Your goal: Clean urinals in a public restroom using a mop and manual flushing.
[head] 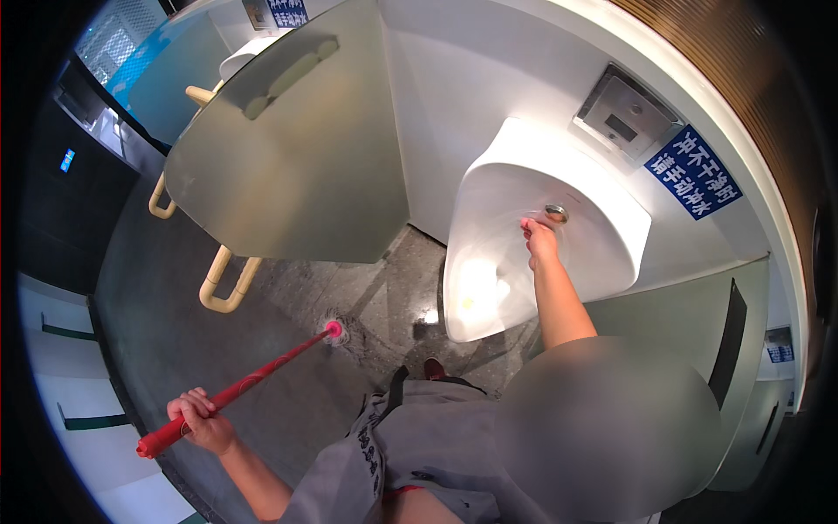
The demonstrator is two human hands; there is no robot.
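Observation:
My left hand [200,419] is closed round the upper part of a red mop handle [252,378]. The handle slants down to a grey string mop head [347,334] with a pink socket, resting on the floor. My right hand [542,243] reaches into a white wall-mounted urinal [481,216], just below its round metal water outlet [556,213]. Something pink shows at those fingertips; whether it is a held thing or the fingers themselves is unclear. Bright glare covers the lower bowl, where a small yellowish spot is visible.
A frosted partition [308,177] stands left of the urinal, another [661,321] to its right. Cream grab rails [229,288] jut out beyond the left one. On the wall are a metal flush panel [627,111] and a blue sign [694,171]. A blurred patch hides the lower right.

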